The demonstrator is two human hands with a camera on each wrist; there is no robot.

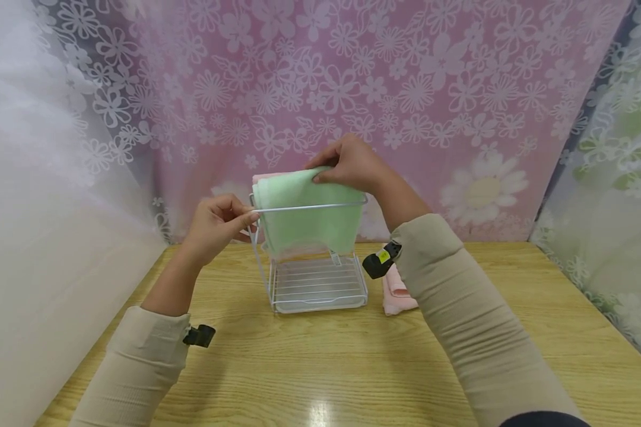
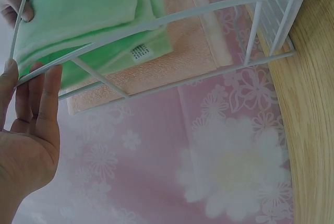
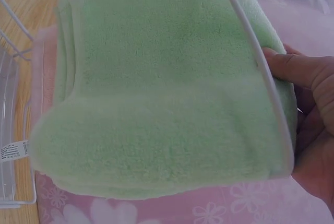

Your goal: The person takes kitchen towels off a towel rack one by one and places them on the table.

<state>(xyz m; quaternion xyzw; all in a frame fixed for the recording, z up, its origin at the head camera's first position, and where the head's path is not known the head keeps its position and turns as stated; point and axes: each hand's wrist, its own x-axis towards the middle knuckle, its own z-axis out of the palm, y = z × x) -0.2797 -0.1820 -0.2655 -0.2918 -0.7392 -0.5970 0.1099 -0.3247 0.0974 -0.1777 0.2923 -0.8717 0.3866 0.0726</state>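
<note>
A white wire rack [image 1: 310,207] stands on the table, with a folded green towel [image 1: 310,219] hanging in its upper part. Behind the green towel is a pink towel [image 2: 182,31], of which only a strip shows in the head view. My left hand [image 1: 217,228] pinches the rack's top wire at its left corner between thumb and fingers. My right hand [image 1: 352,163] grips the green towel by its top edge, thumb on the near side. A small printed label [image 2: 140,52] hangs from the green towel's lower edge.
Below the towels, the rack's lower shelf holds a clear plastic tray [image 1: 320,305]. A folded pink towel [image 1: 397,293] lies on the wooden table [image 1: 299,362] right of the rack, partly hidden by my right sleeve. A flowered pink curtain [image 1: 406,77] hangs behind.
</note>
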